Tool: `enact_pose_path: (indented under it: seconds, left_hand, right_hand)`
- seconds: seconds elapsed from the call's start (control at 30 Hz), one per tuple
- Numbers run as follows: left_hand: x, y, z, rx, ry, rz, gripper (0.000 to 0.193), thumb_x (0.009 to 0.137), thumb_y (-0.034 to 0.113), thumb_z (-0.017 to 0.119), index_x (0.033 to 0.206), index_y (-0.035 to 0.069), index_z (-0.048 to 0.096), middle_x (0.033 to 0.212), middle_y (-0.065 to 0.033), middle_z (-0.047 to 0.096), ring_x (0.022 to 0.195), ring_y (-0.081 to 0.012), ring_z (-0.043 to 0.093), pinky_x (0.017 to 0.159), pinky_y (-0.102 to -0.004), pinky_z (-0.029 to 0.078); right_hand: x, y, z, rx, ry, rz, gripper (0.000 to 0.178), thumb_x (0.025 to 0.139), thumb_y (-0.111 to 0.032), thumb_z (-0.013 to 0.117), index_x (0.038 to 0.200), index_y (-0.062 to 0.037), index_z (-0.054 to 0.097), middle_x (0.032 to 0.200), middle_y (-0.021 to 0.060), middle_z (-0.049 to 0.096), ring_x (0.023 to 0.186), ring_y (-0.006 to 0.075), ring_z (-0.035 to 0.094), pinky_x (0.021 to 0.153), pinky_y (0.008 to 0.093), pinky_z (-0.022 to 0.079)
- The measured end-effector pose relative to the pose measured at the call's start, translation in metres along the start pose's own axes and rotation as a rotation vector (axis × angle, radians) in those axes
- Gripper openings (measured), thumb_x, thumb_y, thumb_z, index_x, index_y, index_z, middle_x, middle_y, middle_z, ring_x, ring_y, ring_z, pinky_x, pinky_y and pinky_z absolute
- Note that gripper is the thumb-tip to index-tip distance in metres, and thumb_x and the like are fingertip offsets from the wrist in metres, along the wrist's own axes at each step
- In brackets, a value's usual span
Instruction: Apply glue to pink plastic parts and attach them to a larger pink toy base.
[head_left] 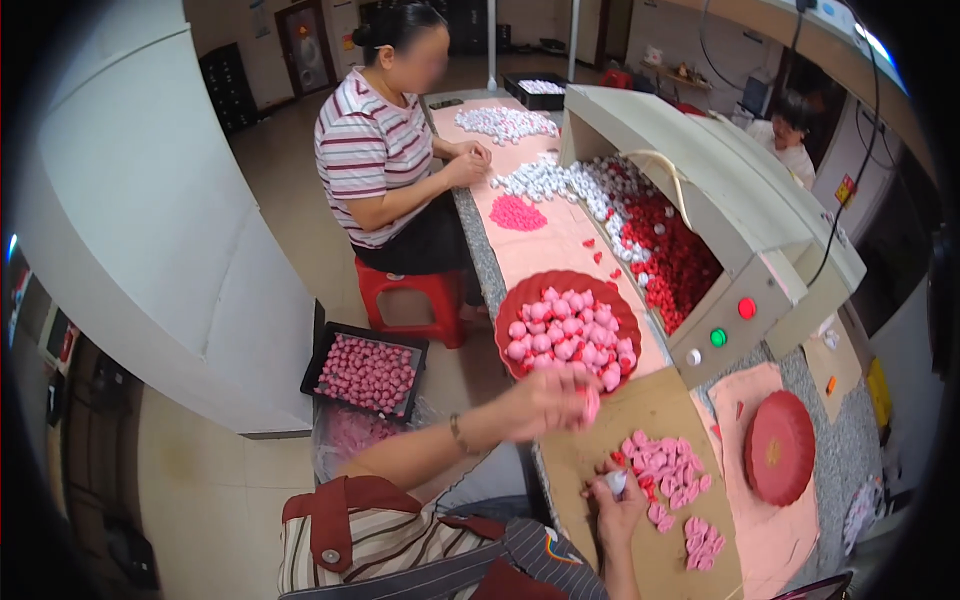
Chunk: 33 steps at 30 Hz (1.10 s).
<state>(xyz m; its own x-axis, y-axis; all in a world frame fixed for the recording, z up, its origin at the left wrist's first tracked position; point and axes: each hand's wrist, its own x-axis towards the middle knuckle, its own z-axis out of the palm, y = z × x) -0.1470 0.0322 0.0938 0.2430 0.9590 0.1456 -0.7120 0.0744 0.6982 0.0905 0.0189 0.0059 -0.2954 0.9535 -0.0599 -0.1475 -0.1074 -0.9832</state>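
Note:
My left hand point(545, 403), a bracelet on its wrist, is closed on a small pink piece point(590, 405) just in front of a red scalloped bowl point(507, 300). Rounded pink pieces point(570, 325) with red bits fill that bowl. Lower down, over the brown board point(590, 440), my right hand point(622, 510) has its fingers round a small white piece point(616, 482). Beside it on the board lie loose pink pieces point(665, 460), several small red pieces point(645, 485) and a separate pink cluster point(703, 543). The exact kind of these parts is too small to make out.
A beige machine point(720, 170) with buttons stands over heaps of red point(670, 260) and white parts point(540, 178). An empty red dish point(780, 447) lies at right. A black crate point(365, 370) of pink balls is at left. A seated co-worker point(380, 150) handles parts across the table.

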Motion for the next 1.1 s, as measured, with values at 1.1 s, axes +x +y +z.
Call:
enact_pose_path:
  seconds: [1.1]
  left_hand:
    - [-0.018, -0.133, 0.044, -0.337, 0.056, -0.560, 0.033, 0.090, 0.012, 0.055, 0.121, 0.001, 0.052, 0.099, -0.0090, 0.060, 0.087, -0.0157, 0.058, 0.073, -0.0283, 0.048]
  right_hand:
    - [-0.097, -0.086, -0.034, -0.538, 0.469, -0.469, 0.024, 0.069, -0.008, 0.076, 0.084, 0.0051, 0.061, 0.066, 0.0095, 0.060, 0.055, 0.0129, 0.051, 0.048, 0.0234, 0.036]
